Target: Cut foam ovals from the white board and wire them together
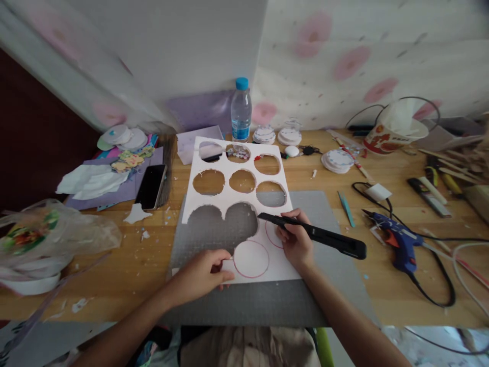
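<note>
White board (226, 199) is lying across the grey mat (321, 219) on the bench (126, 275), showing eight openings cut and two pink circles (251, 259) still uncut toward 5 o'clock. Left hand (208, 272) fingers are pinching its edge at 7 o'clock; right hand (296, 240) fingers are gripping a black knife (336, 241). Bare mat is leaving room at 3 and 6; a bottle (241, 111) is standing at 12.

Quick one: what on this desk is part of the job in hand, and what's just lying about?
In the job:
- black cutter, in the right hand
- white sheet with holes, held by the left hand
- grey mat under the sheet

Apparently just lying about:
- bottle
- phone
- glue gun
- tweezers
- plastic bag
</note>
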Demonstrator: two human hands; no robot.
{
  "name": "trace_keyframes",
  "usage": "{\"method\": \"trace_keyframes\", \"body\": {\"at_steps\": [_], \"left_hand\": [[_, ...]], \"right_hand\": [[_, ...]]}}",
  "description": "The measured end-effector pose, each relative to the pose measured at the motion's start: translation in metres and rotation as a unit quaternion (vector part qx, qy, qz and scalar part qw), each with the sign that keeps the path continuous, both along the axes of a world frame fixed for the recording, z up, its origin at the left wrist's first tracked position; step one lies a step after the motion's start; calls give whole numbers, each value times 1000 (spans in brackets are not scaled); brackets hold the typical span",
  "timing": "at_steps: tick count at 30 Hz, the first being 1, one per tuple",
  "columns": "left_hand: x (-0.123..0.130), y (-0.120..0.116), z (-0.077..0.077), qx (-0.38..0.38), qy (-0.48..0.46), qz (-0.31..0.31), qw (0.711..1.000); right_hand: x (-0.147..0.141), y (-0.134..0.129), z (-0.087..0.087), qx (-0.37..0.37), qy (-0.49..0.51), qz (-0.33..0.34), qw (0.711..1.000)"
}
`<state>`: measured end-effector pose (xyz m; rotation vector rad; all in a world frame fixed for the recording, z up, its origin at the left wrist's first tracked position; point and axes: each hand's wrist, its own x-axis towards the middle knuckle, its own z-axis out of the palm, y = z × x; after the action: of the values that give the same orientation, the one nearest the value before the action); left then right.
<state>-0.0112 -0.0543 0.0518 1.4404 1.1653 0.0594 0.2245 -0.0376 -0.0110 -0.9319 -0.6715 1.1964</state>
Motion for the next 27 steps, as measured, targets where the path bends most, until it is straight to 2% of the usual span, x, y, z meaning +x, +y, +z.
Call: {"method": "trace_keyframes", "body": {"at_steps": [2,5,9,15,20,27], "left_hand": [[-1,-5,0,0,2,15,1000],[-1,-11,-7,53,32,40,997],[0,-18,-17,87,51,65,993],[-4,-22,-21,119,38,103,987],[-7,-28,-26,122,-3,124,985],[-8,-35,-33,151,3,146,978]], "right_hand": [[0,0,-2,1,-17,-1,1000],[-1,-4,-1,3,-48,-8,999],[-19,-27,6,9,-93,-17,995],[-55,-64,17,28,-227,98,969],[-58,-64,12,75,-296,120,945],[-61,-67,-1,81,-352,86,928]]}}
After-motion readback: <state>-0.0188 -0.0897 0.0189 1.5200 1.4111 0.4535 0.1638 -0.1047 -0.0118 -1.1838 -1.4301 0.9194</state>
